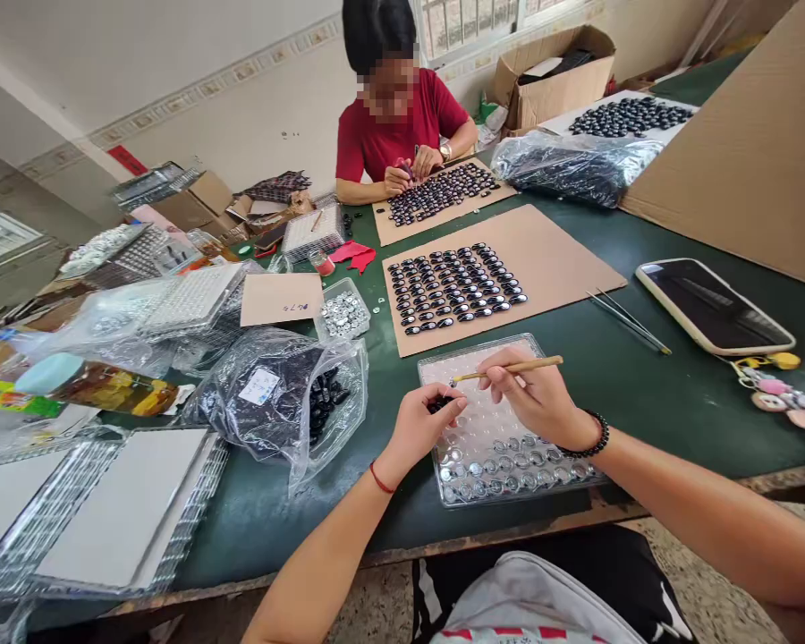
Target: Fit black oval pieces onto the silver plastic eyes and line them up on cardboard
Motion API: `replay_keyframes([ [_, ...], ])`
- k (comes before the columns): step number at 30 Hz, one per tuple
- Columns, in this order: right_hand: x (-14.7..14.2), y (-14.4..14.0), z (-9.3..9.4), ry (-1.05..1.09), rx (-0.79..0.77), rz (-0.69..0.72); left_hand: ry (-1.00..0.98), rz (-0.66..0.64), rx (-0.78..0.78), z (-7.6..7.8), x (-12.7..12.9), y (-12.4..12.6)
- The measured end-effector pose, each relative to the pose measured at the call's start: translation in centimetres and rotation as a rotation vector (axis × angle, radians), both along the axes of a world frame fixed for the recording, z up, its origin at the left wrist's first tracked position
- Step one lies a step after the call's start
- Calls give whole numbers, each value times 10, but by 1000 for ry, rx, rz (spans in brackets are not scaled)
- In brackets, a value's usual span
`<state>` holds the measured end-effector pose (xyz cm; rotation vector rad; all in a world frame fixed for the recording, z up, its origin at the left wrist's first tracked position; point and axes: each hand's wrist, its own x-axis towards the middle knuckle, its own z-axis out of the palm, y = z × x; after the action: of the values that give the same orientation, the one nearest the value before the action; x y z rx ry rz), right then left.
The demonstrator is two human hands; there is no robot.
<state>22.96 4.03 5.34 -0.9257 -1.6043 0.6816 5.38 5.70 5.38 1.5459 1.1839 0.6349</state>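
You are working at the green table (644, 394), leaning over the clear tray (503, 461) near its front edge. Your right hand (540, 398) is pinching a wooden stick (510, 368); your left hand (419, 425) is closing its fingertips on a small dark piece (441, 403) above the tray.

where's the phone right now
In the head view, the phone lies face up on the green table at the right, beside the tweezers.
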Motion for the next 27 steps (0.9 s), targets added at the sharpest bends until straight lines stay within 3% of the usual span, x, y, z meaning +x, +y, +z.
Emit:
replay_keyframes([
  [7,-2,-3,1,-281,193,25,43,-145,101,-3,-2,2],
  [27,-1,-5,-3,-527,264,28,75,-64,168,-6,3,0],
])
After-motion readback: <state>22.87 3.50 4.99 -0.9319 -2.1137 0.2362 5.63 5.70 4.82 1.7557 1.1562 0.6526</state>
